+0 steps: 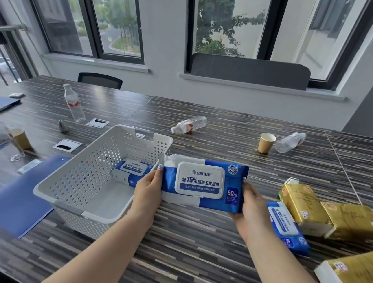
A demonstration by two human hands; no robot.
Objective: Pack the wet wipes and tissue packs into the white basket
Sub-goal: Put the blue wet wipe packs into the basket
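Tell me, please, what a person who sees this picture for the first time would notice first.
The eye goes first to the blue wet wipes pack, held up over the table by both hands, the left hand at one end and the right hand at the other. Just left of it stands the white basket with one wipes pack already inside. On the right lie gold tissue packs on the striped table.

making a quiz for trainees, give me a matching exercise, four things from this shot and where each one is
Things:
1. wipes pack with the big lid facing up
2. second wipes pack
3. paper cup
4. tissue packs

Places:
A. inside the basket
B. on the table, far right
C. held between left hand and right hand
D. upright between two lying bottles

Pairs: 1-C, 2-A, 3-D, 4-B
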